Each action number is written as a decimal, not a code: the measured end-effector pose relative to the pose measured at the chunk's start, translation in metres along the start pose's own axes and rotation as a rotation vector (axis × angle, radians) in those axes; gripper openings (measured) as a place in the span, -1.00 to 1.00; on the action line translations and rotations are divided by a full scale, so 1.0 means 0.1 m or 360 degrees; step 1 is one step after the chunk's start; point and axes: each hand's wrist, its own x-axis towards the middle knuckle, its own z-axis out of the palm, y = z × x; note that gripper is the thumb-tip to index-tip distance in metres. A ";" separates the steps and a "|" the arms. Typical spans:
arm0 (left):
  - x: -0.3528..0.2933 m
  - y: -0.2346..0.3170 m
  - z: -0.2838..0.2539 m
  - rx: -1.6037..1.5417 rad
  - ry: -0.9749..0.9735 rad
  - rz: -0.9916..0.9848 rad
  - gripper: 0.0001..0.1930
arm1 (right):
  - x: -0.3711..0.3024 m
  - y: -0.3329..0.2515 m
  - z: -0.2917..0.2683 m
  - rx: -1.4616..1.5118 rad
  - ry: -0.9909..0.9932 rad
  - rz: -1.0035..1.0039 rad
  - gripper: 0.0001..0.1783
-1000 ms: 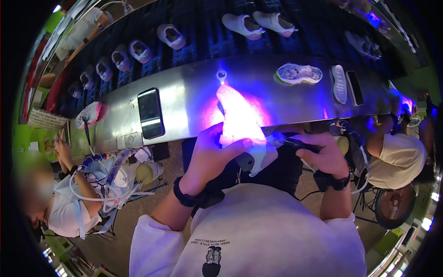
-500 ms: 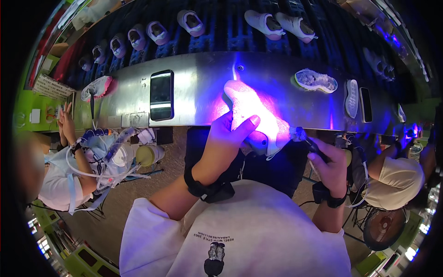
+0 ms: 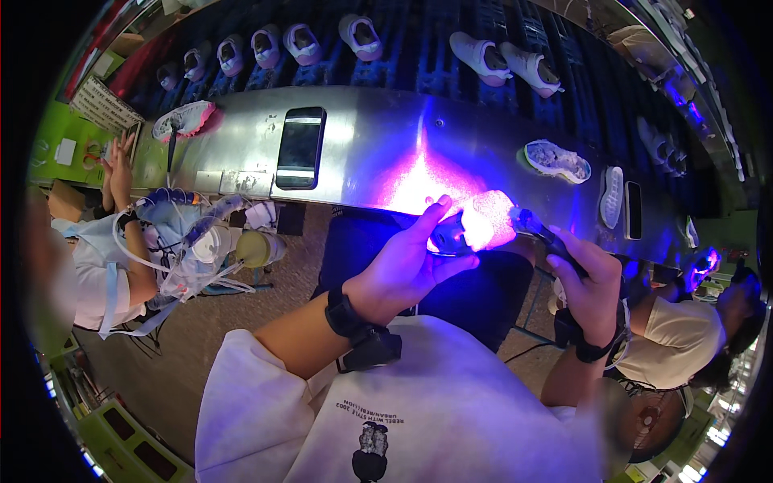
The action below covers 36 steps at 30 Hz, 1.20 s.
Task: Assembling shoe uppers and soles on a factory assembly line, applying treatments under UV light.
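Under a bright violet-blue glow, a shoe (image 3: 489, 219) is held just off the near edge of the metal bench. My left hand (image 3: 398, 270) grips it from the left, thumb on top and fingers beneath; the glare washes out much of its surface. A brush (image 3: 554, 240) with a dark handle is pinched in my right hand (image 3: 594, 294). Its bristle end is close to the shoe's right end; whether they touch I cannot tell. A pale sole (image 3: 557, 161) with whitish foamy stuff inside lies beyond my right hand.
Shoes (image 3: 361, 39) stand in a row on the dark roller conveyor (image 3: 403, 64) behind the metal bench (image 3: 354, 137). On the bench lie a phone (image 3: 300, 149), a pink-edged sole (image 3: 183, 121), a white sole (image 3: 612, 197) and another phone (image 3: 634, 211). Co-workers sit at both sides.
The shoe has turned and come lower and rightward off the bench, with my left hand following. The glow now falls partly on bare bench. My right hand keeps the brush close to the shoe.
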 end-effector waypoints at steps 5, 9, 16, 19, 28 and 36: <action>-0.05 -0.02 -0.06 -0.0028 -0.0079 0.0041 -0.52 | 0.06 0.00 0.09 -0.0031 0.0019 -0.0046 -0.51; -0.02 0.11 -0.12 -0.0680 -0.0251 -0.0443 -0.50 | 0.12 0.00 0.20 0.0005 0.0044 -0.0094 -0.51; -0.03 0.10 -0.13 -0.0471 -0.0046 -0.0355 -0.51 | 0.23 -0.14 0.22 -0.0019 0.0075 -0.0015 -0.51; -0.09 0.10 -0.08 -0.0498 -0.0008 -0.0312 -0.52 | 0.28 -0.14 0.20 -0.0023 0.0043 -0.0110 -0.50; -0.02 0.02 -0.20 -0.0886 -0.0209 -0.0581 -0.43 | 0.17 0.13 0.31 0.0011 0.0077 -0.0179 -0.49; 0.01 -0.12 -0.03 -0.0659 -0.0699 -0.0465 -0.33 | -0.29 0.59 0.59 0.0486 0.0292 0.0066 -0.51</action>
